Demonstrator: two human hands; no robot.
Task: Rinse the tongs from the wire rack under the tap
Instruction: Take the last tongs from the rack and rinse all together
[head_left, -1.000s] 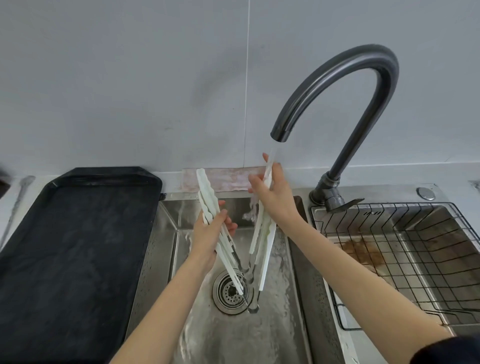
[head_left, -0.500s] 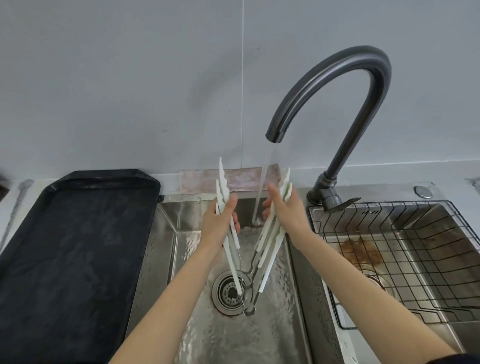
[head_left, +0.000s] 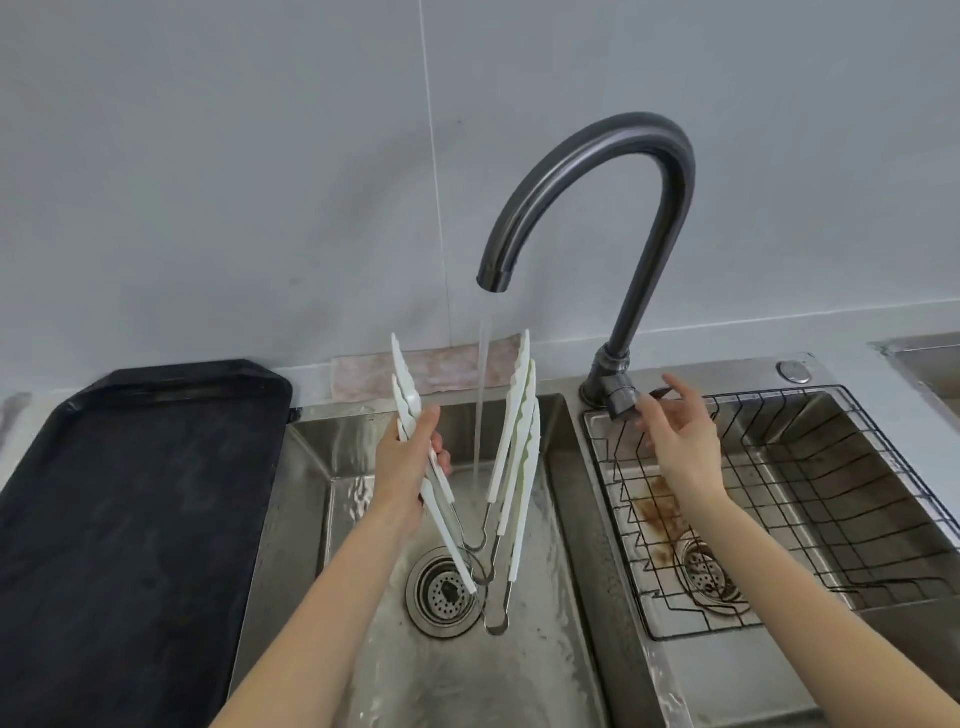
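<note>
You are gripping the tongs (head_left: 462, 499) in your left hand (head_left: 408, 475), spread so the stream is running between their arms, while your open right hand (head_left: 680, 441) is reaching the tap (head_left: 613, 387) lever, probably to shut it.

Tongs (head_left: 511, 457) splayed in a V fill the left basin (head_left: 311, 499), the stream (head_left: 483, 395) falling between the arms. Open water-side room lies toward 6 o'clock. At 3 o'clock, the tap (head_left: 613, 218) and wire rack (head_left: 831, 499) block passage; the tray (head_left: 130, 519) bounds 9 o'clock.
</note>
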